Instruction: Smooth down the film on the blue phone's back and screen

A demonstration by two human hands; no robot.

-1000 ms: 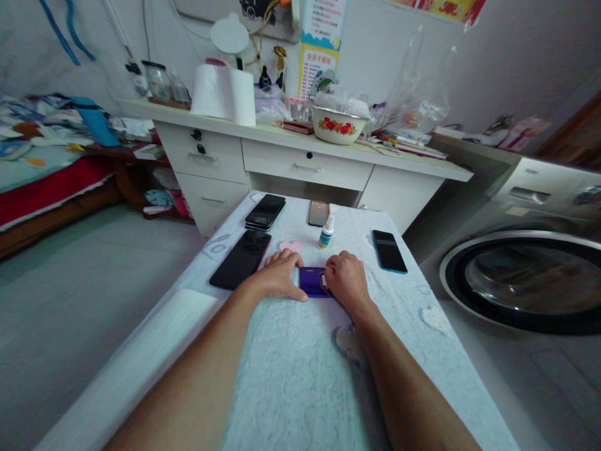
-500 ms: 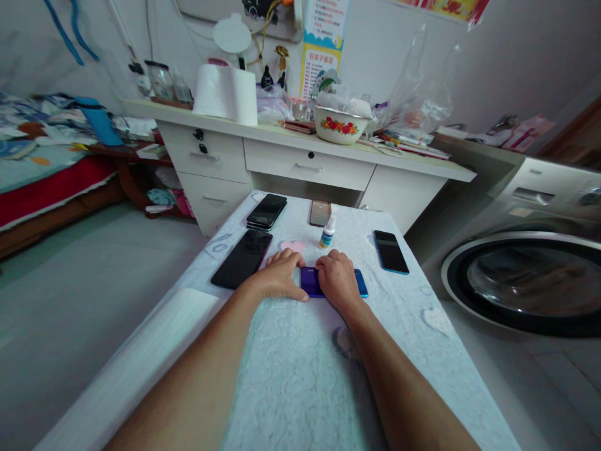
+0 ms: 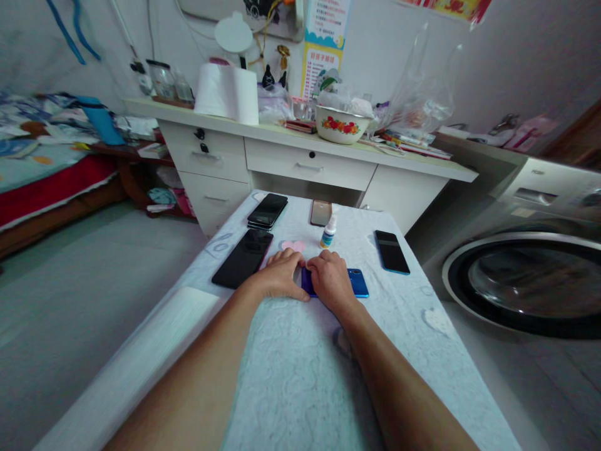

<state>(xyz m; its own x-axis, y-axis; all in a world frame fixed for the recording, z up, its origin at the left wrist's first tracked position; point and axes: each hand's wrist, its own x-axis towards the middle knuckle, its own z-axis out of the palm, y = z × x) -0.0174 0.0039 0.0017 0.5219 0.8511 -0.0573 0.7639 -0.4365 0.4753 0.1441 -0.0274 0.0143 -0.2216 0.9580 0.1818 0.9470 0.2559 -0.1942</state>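
Observation:
A blue-purple smartphone [image 3: 359, 285] lies back side up on the cloth-covered table, its camera end at the right. My left hand [image 3: 282, 277] steadies its left end between thumb and fingers. Over the phone's back, left of its middle, my right hand [image 3: 331, 279] is closed with curled fingers pressed down; whatever they hold, if anything, is hidden. Just beyond the hands stand a small white spray bottle [image 3: 328, 234] with a blue and yellow label and a pink flat piece [image 3: 293, 245]. A large dark-screened device [image 3: 243, 258] lies beside my left hand.
Stacked black phones [image 3: 268, 210] lie at the table's far left, a pale-screened phone [image 3: 322, 212] at the far edge, and a blue-edged phone [image 3: 392, 252] at the right. Beyond are a white desk [image 3: 277, 164] and, to the right, a washing machine [image 3: 530, 282].
My right hand has slid left along the phone's back, closer to my left hand, uncovering more of the camera end. My left hand holds its place.

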